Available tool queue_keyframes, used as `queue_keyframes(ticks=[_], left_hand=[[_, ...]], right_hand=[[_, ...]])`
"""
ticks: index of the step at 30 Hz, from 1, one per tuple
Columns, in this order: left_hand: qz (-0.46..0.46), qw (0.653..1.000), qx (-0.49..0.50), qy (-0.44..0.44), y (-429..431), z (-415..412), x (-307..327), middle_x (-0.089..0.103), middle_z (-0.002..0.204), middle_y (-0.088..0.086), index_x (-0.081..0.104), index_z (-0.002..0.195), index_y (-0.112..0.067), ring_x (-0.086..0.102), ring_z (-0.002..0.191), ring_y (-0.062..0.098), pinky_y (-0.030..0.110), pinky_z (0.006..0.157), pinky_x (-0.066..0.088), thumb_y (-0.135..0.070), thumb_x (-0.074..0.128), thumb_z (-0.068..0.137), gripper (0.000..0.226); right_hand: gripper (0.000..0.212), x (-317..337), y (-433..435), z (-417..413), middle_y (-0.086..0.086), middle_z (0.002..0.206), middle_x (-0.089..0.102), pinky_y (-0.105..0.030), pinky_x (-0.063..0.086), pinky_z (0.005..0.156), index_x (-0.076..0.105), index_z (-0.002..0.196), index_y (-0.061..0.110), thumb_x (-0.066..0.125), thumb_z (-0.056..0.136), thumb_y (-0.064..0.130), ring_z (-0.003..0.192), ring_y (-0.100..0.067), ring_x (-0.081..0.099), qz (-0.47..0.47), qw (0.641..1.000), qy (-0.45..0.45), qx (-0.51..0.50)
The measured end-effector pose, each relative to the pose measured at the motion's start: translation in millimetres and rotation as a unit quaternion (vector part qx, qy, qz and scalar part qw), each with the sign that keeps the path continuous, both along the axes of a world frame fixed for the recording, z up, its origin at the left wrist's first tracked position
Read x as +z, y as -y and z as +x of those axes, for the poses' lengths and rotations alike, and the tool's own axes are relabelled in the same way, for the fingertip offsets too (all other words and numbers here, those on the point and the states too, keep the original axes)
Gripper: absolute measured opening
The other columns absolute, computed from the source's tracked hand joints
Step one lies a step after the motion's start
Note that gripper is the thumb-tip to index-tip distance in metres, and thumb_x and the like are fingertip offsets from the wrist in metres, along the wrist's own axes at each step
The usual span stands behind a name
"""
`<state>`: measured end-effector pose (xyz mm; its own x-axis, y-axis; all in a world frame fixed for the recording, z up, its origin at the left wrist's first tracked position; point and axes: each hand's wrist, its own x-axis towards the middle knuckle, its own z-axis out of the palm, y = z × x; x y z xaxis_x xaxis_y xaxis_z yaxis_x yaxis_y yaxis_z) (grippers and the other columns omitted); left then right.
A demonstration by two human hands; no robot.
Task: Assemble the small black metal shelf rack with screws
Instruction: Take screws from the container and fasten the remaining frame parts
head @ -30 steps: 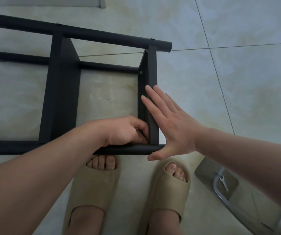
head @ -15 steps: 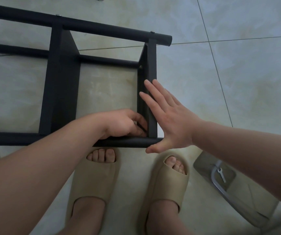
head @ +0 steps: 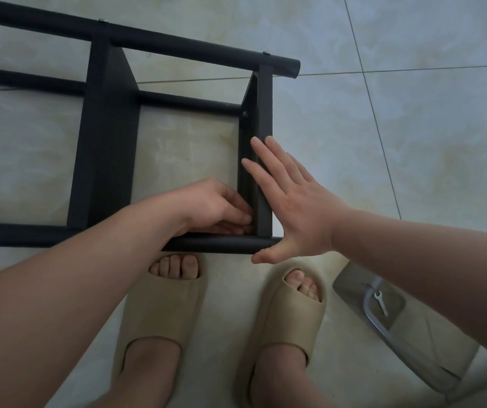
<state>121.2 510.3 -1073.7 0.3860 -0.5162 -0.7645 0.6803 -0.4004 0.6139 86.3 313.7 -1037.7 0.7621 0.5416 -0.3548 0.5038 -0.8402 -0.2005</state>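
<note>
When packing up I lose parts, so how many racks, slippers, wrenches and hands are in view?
black rack: 1
beige slippers: 2
wrench: 1
hands: 2, left hand and right hand
Total: 6

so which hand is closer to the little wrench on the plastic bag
Right. The right hand lies flat against the rack's end bracket, up and left of the wrench; the left hand is farther left, tucked in the corner beside that bracket.
</note>
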Motion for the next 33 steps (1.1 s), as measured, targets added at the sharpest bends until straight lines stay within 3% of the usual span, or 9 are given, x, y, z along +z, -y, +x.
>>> queue_keyframes(ticks=[9, 13, 16, 19, 22, 25, 33], left_hand=[[0.010, 0.998, -0.058, 0.027, 6, 2, 2, 0.076, 0.078, 0.012, 0.077, 0.087, -0.006, 0.073, 0.067, 0.017, 0.018, 0.057, 0.053, 0.004, 0.071, 0.081, 0.013], [-0.013, 0.999, -0.041, -0.027, 10, 3, -1, 0.076, 0.088, 0.018, 0.079, 0.080, -0.005, 0.076, 0.082, 0.024, 0.027, 0.072, 0.060, 0.005, 0.064, 0.083, 0.018], [-0.011, 0.998, -0.043, -0.048, 14, 2, -3, 0.076, 0.085, 0.018, 0.078, 0.073, -0.004, 0.076, 0.081, 0.025, 0.028, 0.070, 0.060, 0.007, 0.065, 0.082, 0.019], [0.001, 0.997, -0.048, -0.057, 17, 1, -3, 0.076, 0.089, 0.020, 0.074, 0.087, 0.001, 0.075, 0.086, 0.030, 0.034, 0.078, 0.061, 0.005, 0.066, 0.083, 0.010], [0.012, 0.996, -0.047, -0.070, 17, 0, -4, 0.074, 0.098, 0.024, 0.073, 0.099, 0.005, 0.072, 0.099, 0.036, 0.042, 0.093, 0.057, 0.003, 0.065, 0.084, 0.017], [0.017, 0.995, -0.050, -0.081, 18, 0, -5, 0.074, 0.103, 0.025, 0.072, 0.103, 0.007, 0.071, 0.103, 0.036, 0.044, 0.098, 0.055, 0.001, 0.063, 0.086, 0.020], [0.006, 0.992, -0.071, -0.101, 16, 0, -4, 0.075, 0.086, 0.016, 0.075, 0.089, -0.001, 0.071, 0.077, 0.024, 0.032, 0.080, 0.056, -0.003, 0.059, 0.089, 0.015]], right_hand=[[0.137, -2, 0, -1, -0.013, 0.168, -0.018, -0.054, 0.006, 0.126, 0.003, 0.161, 0.007, 0.044, 0.065, 0.096, 0.154, -0.029, -0.022, 0.009, 1.000, 0.004, -0.002], [0.137, -2, 0, 0, -0.012, 0.168, -0.019, -0.055, 0.006, 0.125, 0.002, 0.161, 0.008, 0.044, 0.065, 0.096, 0.153, -0.028, -0.023, 0.007, 1.000, 0.002, -0.002], [0.137, -1, 0, -1, -0.012, 0.167, -0.019, -0.055, 0.006, 0.126, 0.001, 0.161, 0.008, 0.044, 0.065, 0.096, 0.153, -0.028, -0.024, 0.007, 1.000, 0.002, 0.000], [0.137, -1, 0, -1, -0.012, 0.168, -0.019, -0.054, 0.005, 0.126, 0.002, 0.161, 0.008, 0.045, 0.065, 0.096, 0.153, -0.028, -0.023, 0.006, 1.000, 0.004, 0.000], [0.137, -2, 0, -1, -0.013, 0.168, -0.018, -0.055, 0.007, 0.126, 0.002, 0.161, 0.007, 0.044, 0.066, 0.096, 0.154, -0.029, -0.022, 0.006, 1.000, 0.009, 0.002], [0.137, -2, 0, -1, -0.013, 0.168, -0.017, -0.056, 0.007, 0.125, 0.002, 0.161, 0.008, 0.044, 0.066, 0.096, 0.154, -0.029, -0.022, 0.008, 1.000, 0.009, 0.001], [0.136, -1, 0, -2, -0.013, 0.168, -0.016, -0.056, 0.006, 0.126, 0.003, 0.161, 0.008, 0.042, 0.066, 0.096, 0.154, -0.029, -0.022, 0.004, 1.000, 0.013, 0.002]])
